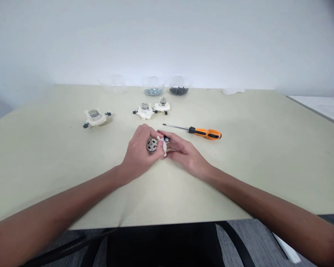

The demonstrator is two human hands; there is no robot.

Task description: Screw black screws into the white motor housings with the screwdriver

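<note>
Over the near middle of the table, my left hand (140,148) is closed around a small round motor (151,145), its slotted metal end facing up. The left thumb presses on a white plastic mount (163,147) beside the motor. My right hand (187,152) curves around the mount's other side, fingers and thumb against its edge. A black rubber foot with a screw head (166,139) shows at the mount's upper end. My fingers hide the join between motor and mount. Beyond the right hand lies a screwdriver (206,132) with an orange and black handle, tip pointing left.
White mounts with motors stand at the left (96,117) and at mid-table, one (145,112) touching or nearly touching another (163,106). At the back are clear bowls: one with silvery screws (153,91), one with black pieces (179,90), another (115,88). A flat white piece (233,91) lies back right.
</note>
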